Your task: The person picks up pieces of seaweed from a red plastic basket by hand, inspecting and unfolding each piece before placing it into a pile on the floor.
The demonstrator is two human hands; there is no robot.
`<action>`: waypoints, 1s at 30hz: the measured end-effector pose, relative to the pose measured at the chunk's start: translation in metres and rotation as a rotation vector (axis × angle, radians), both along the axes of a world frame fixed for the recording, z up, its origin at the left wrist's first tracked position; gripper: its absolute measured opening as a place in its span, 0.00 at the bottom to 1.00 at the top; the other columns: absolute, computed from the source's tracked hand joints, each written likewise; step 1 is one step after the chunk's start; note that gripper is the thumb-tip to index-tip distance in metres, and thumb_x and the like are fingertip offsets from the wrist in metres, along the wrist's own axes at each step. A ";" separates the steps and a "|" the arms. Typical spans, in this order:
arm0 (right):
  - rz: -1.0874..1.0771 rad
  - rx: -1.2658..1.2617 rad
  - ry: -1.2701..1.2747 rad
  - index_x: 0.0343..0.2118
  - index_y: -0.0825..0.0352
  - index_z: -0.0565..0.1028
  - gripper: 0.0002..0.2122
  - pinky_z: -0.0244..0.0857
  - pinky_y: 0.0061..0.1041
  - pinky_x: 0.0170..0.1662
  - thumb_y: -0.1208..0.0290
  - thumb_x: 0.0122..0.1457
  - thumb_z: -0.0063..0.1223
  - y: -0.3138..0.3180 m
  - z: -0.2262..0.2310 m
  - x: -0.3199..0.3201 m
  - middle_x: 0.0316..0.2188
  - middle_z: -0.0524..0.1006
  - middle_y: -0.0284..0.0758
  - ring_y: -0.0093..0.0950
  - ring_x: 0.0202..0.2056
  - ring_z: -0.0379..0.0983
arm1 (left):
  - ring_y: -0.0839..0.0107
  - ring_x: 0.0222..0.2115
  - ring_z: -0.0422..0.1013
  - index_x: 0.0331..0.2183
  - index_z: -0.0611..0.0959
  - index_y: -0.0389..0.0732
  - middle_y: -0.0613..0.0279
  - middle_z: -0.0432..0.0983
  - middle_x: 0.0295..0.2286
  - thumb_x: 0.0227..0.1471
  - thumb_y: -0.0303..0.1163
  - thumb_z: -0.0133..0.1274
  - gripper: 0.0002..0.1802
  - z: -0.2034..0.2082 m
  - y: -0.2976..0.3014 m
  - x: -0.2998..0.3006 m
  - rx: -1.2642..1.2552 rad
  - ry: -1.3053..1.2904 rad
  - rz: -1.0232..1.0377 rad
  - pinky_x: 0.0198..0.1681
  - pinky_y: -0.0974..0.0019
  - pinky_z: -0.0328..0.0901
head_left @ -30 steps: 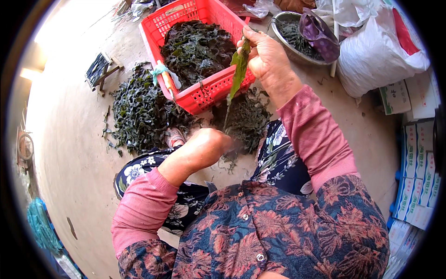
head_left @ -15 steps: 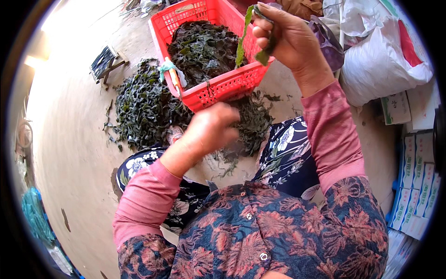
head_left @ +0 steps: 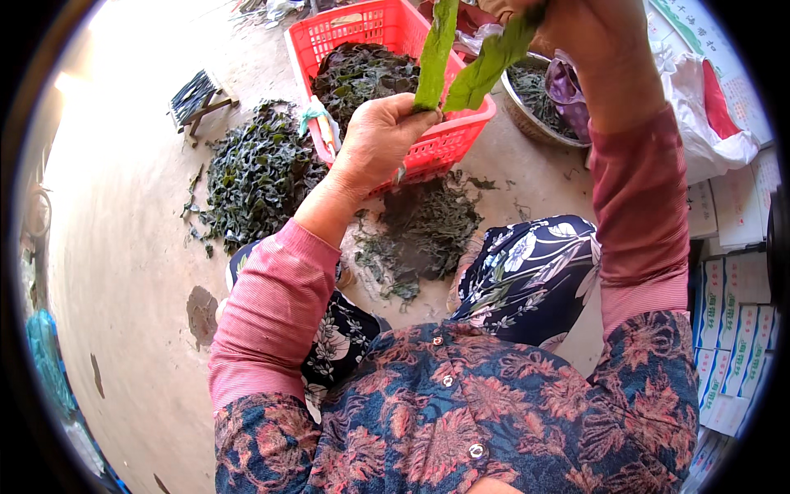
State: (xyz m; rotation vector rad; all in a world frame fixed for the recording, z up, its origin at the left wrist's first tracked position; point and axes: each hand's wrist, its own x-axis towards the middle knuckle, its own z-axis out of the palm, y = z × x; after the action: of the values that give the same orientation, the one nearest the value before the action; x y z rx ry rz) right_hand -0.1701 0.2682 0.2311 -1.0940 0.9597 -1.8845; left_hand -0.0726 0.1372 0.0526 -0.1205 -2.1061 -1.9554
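A green strip of seaweed (head_left: 485, 76) is held up in front of me in two flat lengths. My left hand (head_left: 383, 136) pinches its lower end, where the two lengths meet, just over the near part of a red plastic crate (head_left: 440, 151). Higher up, at the top edge of the view, my right hand (head_left: 597, 37) grips the dark upper part of the strip; its fingertips are partly cut off. Inside the crate lies a heap of dark seaweed (head_left: 362, 78). Some of that heap is hidden behind my left hand and the strip.
Left of the crate, a dark seaweed pile (head_left: 259, 177) lies on the floor. Finer scraps (head_left: 432, 235) are between my feet. A small folding stool (head_left: 197, 103) stands far left. At right are a metal basin (head_left: 531, 111) of seaweed, white sacks (head_left: 699, 107) and stacked boxes (head_left: 728, 337).
My left hand has risen from below the crate's near rim and taken hold of the strip's lower end. My right hand has moved up and right, and the strip now appears larger and spread.
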 end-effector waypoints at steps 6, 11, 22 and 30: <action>-0.164 -0.179 -0.040 0.25 0.71 0.68 0.03 0.69 0.20 0.22 0.78 0.52 0.43 -0.010 0.021 -0.043 0.17 0.69 0.33 0.25 0.20 0.68 | 0.76 0.21 0.71 0.32 0.76 0.33 0.61 0.74 0.22 0.51 0.29 0.45 0.09 -0.003 -0.006 0.018 0.197 -0.196 -0.125 0.28 0.75 0.67; -0.341 -0.303 -0.098 0.23 0.71 0.67 0.03 0.68 0.20 0.22 0.80 0.51 0.42 -0.013 0.025 -0.073 0.17 0.69 0.35 0.26 0.20 0.68 | 0.79 0.17 0.69 0.30 0.75 0.34 0.62 0.73 0.20 0.52 0.31 0.45 0.10 -0.015 0.000 0.029 0.274 -0.348 -0.162 0.21 0.79 0.63; -0.514 -0.357 -0.392 0.22 0.72 0.67 0.02 0.66 0.20 0.20 0.82 0.49 0.43 -0.016 0.012 -0.127 0.16 0.69 0.36 0.25 0.16 0.66 | 0.85 0.11 0.58 0.32 0.73 0.40 0.70 0.67 0.16 0.53 0.33 0.42 0.08 -0.048 0.017 0.046 0.286 -0.459 -0.221 0.13 0.82 0.53; -0.387 0.051 -0.342 0.24 0.72 0.68 0.03 0.65 0.20 0.18 0.78 0.50 0.45 -0.010 -0.038 -0.078 0.14 0.69 0.33 0.23 0.16 0.67 | 0.83 0.15 0.62 0.36 0.72 0.41 0.68 0.69 0.21 0.49 0.30 0.45 0.09 -0.080 0.011 0.040 -0.008 -0.480 -0.075 0.17 0.79 0.58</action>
State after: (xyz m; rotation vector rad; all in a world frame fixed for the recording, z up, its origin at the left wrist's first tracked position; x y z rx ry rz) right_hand -0.2478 0.2583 0.1928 -0.5523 1.0635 -2.2496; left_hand -0.0327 0.1478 -0.0276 0.3040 -2.4236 -2.1902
